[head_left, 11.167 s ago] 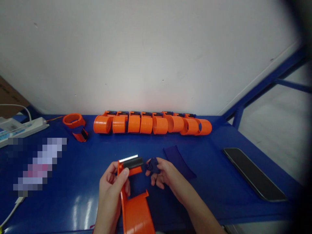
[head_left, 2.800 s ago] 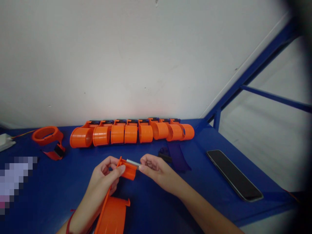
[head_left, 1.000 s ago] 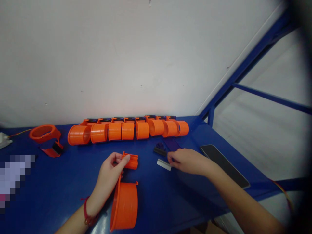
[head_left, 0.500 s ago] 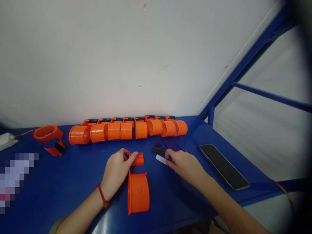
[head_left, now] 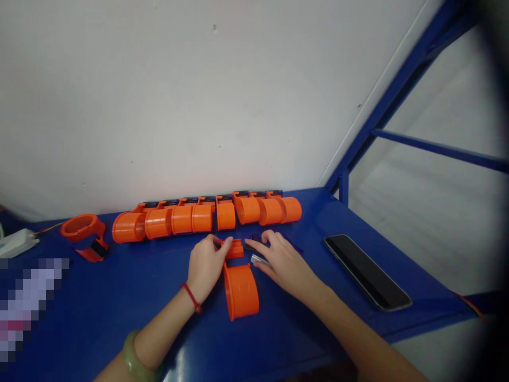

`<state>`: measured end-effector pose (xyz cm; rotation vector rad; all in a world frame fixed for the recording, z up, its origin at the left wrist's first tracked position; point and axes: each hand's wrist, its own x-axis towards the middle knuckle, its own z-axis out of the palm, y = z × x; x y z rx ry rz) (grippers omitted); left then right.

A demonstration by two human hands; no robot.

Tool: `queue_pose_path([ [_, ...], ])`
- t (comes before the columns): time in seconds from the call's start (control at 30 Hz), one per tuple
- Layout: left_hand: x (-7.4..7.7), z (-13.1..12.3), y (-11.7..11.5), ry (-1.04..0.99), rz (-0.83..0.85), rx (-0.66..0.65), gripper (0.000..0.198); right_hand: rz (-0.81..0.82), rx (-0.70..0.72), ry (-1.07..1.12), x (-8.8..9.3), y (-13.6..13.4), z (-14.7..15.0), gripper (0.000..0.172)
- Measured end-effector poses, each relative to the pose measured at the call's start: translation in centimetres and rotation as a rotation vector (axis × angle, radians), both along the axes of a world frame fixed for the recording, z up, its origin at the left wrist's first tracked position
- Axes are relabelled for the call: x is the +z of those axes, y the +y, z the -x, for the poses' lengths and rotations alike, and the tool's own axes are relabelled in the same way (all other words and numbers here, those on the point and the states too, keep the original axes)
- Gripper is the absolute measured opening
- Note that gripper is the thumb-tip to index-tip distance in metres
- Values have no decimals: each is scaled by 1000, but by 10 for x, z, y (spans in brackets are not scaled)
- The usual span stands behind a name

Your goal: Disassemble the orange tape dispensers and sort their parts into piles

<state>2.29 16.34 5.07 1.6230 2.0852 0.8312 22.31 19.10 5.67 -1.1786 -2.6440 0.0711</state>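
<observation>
An orange tape dispenser body (head_left: 240,289) lies on the blue table (head_left: 119,297) in front of me. My left hand (head_left: 205,265) grips its narrow front end, fingers closed round it. My right hand (head_left: 280,262) rests flat on the table just right of it, fingers spread over a small metal blade (head_left: 258,259) and a dark plastic piece (head_left: 253,244). A dark blue strip lies mostly hidden behind that hand.
A row of several assembled orange dispensers (head_left: 207,215) lines the back edge by the white wall. Another orange dispenser (head_left: 85,236) lies at the back left. A black phone (head_left: 366,271) lies at the right near the table edge. A white power strip (head_left: 16,243) sits far left.
My left hand has set the dispenser body down on the table and slid it further back. My right hand put the metal blade down and now rests over it.
</observation>
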Motion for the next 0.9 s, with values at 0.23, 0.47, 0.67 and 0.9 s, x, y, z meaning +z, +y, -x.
queue_pose_path([
  [0.23, 2, -6, 8, -45, 14, 21, 43, 0, -27, -3, -3, 3, -15, 39],
  [0.47, 16, -1, -17, -318, 155, -1, 54, 56, -34, 108, 4, 0, -19, 41],
  [0.67, 22, -9, -62, -668, 387, -84, 51, 77, -59, 263, 13, 0, -25, 33],
  [0.9, 17, -6, -65, -942, 509, 106, 46, 79, -78, 284, 18, -1, -31, 32],
])
